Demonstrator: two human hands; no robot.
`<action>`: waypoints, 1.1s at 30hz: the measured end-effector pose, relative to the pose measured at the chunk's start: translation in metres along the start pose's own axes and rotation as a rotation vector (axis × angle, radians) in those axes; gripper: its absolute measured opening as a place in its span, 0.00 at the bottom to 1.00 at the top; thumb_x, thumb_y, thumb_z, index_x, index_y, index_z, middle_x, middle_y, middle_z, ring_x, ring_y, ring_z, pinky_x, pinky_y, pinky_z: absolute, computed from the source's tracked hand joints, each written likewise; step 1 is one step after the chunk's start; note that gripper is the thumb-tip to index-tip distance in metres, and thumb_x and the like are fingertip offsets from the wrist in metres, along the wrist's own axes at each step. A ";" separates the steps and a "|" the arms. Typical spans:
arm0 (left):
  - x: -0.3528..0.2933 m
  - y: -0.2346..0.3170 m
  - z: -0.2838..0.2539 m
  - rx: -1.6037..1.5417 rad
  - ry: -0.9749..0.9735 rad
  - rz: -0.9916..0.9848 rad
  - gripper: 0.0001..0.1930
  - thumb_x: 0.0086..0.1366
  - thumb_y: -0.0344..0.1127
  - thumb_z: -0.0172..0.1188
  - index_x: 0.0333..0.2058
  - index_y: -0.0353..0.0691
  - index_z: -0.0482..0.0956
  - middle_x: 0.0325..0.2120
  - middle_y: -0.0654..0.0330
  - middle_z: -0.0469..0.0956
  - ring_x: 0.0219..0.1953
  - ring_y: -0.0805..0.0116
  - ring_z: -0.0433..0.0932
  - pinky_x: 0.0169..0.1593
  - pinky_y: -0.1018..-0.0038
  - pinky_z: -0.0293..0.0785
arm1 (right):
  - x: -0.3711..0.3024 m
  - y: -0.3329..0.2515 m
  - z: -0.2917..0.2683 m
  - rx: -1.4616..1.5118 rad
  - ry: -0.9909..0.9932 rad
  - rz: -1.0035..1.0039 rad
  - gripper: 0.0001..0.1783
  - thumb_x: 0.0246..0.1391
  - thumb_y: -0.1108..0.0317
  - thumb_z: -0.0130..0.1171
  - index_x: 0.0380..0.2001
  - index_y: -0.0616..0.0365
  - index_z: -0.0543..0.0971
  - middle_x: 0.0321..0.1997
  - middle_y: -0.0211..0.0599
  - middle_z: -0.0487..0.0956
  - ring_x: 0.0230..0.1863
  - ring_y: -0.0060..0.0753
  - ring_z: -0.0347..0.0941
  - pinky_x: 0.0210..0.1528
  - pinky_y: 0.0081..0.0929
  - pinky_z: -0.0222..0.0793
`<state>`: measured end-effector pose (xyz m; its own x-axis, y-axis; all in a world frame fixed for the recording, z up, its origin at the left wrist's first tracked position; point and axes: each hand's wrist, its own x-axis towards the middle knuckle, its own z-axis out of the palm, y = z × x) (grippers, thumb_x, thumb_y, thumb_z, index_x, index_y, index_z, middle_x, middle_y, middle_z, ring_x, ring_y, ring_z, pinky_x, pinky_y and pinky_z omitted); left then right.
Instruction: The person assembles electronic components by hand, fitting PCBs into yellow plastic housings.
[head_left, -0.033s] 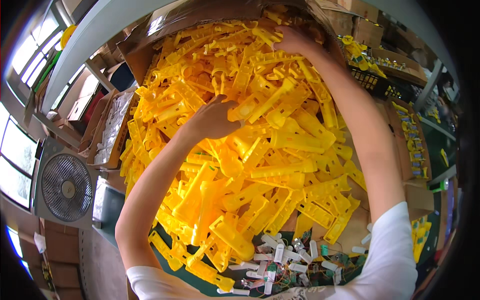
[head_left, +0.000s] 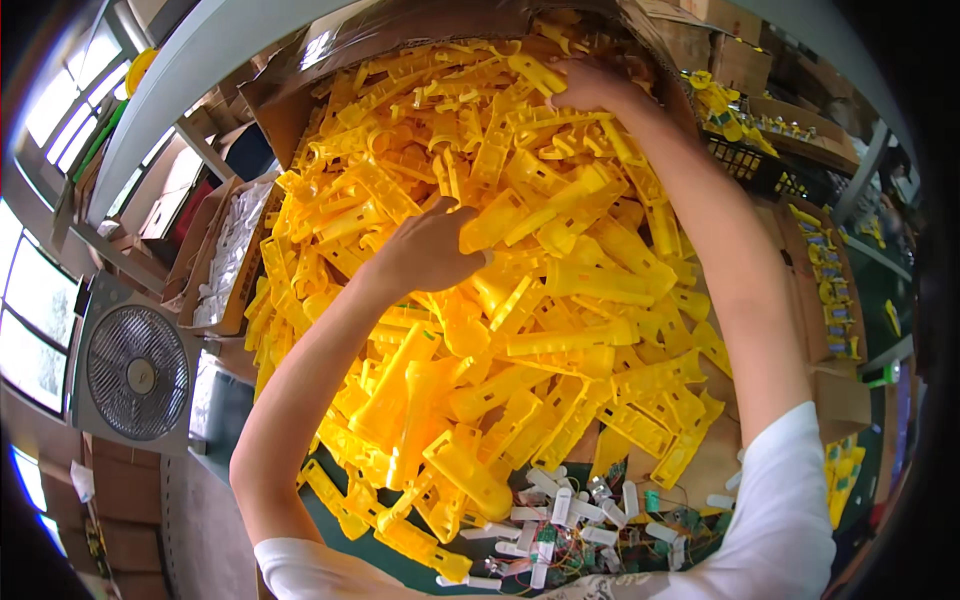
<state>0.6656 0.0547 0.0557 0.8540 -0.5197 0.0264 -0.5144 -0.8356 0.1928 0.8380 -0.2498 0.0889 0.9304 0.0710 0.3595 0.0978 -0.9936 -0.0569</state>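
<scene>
A large heap of yellow plastic shells, long and hollow, spills out of a cardboard box toward me. On the middle of the heap is my left hand, thumb and fingers apart around the edge of a shell, not closed on it. My right arm reaches along the right side to the back of the box. There my right hand has bent fingers against a yellow plastic shell and seems to grip it; its fingertips are partly hidden.
White plastic pieces with thin wires and small green boards lie at the near edge. A grey box fan stands at left, below a carton of white parts. At right are a black crate and a carton of yellow parts.
My left hand has shifted slightly toward me over the heap. My right hand stays at the back of the box, and the whole view has moved a little.
</scene>
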 end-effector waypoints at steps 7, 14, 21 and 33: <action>-0.134 0.010 -0.048 -0.317 0.183 0.082 0.19 0.65 0.39 0.61 0.51 0.35 0.77 0.48 0.49 0.79 0.51 0.51 0.78 0.57 0.62 0.72 | 0.007 -0.086 0.020 -0.244 0.002 0.008 0.32 0.50 0.58 0.62 0.60 0.49 0.74 0.66 0.40 0.71 0.68 0.44 0.63 0.66 0.55 0.58; -0.328 0.043 -0.008 -0.564 0.505 -0.130 0.18 0.60 0.38 0.66 0.45 0.33 0.80 0.39 0.47 0.82 0.40 0.51 0.83 0.47 0.63 0.76 | 0.019 -0.043 0.028 -0.150 -0.108 0.088 0.30 0.50 0.58 0.60 0.57 0.56 0.74 0.62 0.47 0.73 0.67 0.51 0.64 0.69 0.58 0.51; -0.488 0.057 0.165 -0.558 1.191 -1.201 0.14 0.72 0.39 0.52 0.49 0.35 0.74 0.40 0.56 0.78 0.45 0.62 0.77 0.51 0.67 0.71 | -0.079 -0.060 -0.017 -0.339 0.137 -0.012 0.26 0.52 0.60 0.61 0.53 0.61 0.78 0.53 0.50 0.79 0.58 0.52 0.72 0.60 0.51 0.67; -0.467 0.085 0.273 -1.477 1.390 -1.317 0.26 0.76 0.49 0.41 0.62 0.36 0.61 0.56 0.51 0.70 0.56 0.59 0.72 0.60 0.65 0.69 | 0.033 -0.053 -0.004 0.331 0.138 -0.148 0.32 0.64 0.54 0.50 0.67 0.56 0.62 0.66 0.60 0.67 0.68 0.53 0.63 0.65 0.43 0.61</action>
<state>0.2015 0.1775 -0.2084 0.4031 0.8287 -0.3882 -0.0539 0.4450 0.8939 0.8619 -0.1950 0.1070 0.8438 0.1762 0.5069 0.3569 -0.8896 -0.2850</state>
